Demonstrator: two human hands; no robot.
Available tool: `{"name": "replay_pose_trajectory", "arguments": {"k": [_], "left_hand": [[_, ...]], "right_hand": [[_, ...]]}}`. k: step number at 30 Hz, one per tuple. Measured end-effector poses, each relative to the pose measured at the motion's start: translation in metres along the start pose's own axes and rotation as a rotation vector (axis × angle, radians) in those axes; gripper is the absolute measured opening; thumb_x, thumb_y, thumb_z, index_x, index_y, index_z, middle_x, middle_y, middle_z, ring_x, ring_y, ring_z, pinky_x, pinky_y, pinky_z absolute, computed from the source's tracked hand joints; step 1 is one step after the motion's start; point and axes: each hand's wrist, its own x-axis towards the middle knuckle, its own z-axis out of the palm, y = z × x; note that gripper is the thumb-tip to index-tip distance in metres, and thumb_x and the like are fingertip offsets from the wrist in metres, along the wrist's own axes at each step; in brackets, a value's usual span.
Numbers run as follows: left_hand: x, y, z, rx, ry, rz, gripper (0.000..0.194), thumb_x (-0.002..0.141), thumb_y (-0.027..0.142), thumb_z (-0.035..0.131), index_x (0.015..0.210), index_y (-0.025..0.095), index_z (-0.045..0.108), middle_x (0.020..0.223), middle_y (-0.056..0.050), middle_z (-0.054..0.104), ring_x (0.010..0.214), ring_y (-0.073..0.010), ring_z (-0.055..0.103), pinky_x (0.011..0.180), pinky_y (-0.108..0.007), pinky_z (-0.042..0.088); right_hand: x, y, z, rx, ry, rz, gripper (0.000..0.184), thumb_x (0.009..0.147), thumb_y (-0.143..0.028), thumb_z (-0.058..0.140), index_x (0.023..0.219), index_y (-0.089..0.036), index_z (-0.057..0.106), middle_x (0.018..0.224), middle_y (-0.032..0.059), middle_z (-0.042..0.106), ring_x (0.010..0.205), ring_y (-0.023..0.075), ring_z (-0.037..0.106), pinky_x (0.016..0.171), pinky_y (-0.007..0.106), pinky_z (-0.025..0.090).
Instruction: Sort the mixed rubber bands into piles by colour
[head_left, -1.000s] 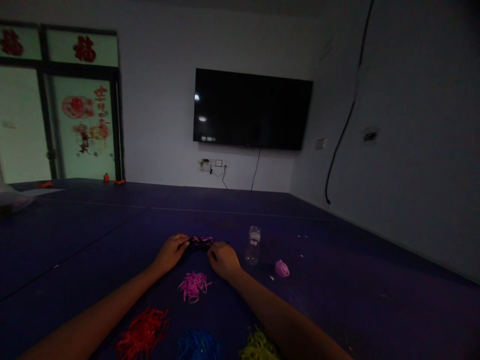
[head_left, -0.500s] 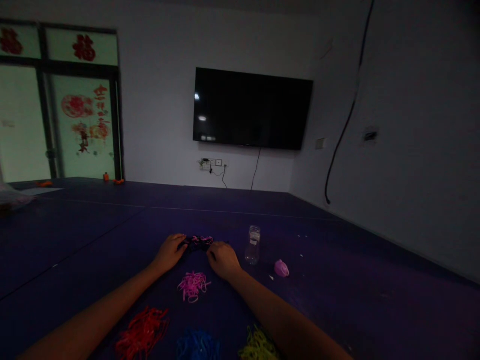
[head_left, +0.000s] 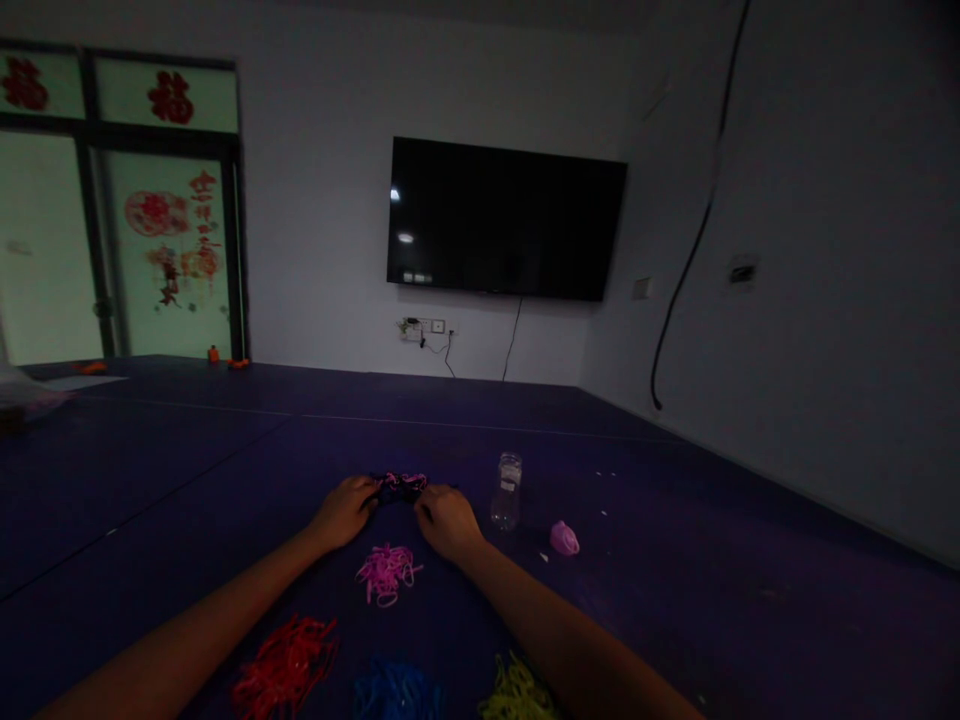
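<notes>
A heap of dark and pink rubber bands [head_left: 401,486] lies on the dark purple surface between my two hands. My left hand [head_left: 345,514] is closed at the heap's left edge, its fingertips tucked among the dark bands. At the right edge, my right hand [head_left: 448,522] has its fingers curled in with the thumb against them, closed on the bands there. The dim light hides what exactly lies under the fingertips. Nearer to me sits a loose pile of pink rubber bands [head_left: 388,573].
Red bands [head_left: 285,665], blue bands [head_left: 397,690] and yellow-green bands [head_left: 517,690] lie close in front. An upright clear plastic bottle [head_left: 507,495] stands right of my right hand, beside a crumpled pink thing [head_left: 564,538]. A television [head_left: 506,220] hangs on the far wall.
My left hand's fingers have curled further in and the hand sits slightly lower at the heap's edge. My right hand has barely moved.
</notes>
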Motion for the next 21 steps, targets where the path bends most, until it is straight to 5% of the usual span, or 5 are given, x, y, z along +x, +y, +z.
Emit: {"name": "replay_pose_trajectory", "arguments": {"k": [21], "left_hand": [[0.0031, -0.0066, 0.0072, -0.025, -0.051, 0.027, 0.033, 0.086, 0.019, 0.044, 0.114, 0.019, 0.060, 0.122, -0.008, 0.059, 0.118, -0.0221, 0.047, 0.102, -0.038, 0.035]], "right_hand": [[-0.0002, -0.0004, -0.0016, 0.008, 0.003, 0.012, 0.025, 0.085, -0.020, 0.041, 0.089, -0.018, 0.066, 0.093, 0.0069, 0.066, 0.093, 0.0169, 0.058, 0.081, 0.026, 0.038]]}}
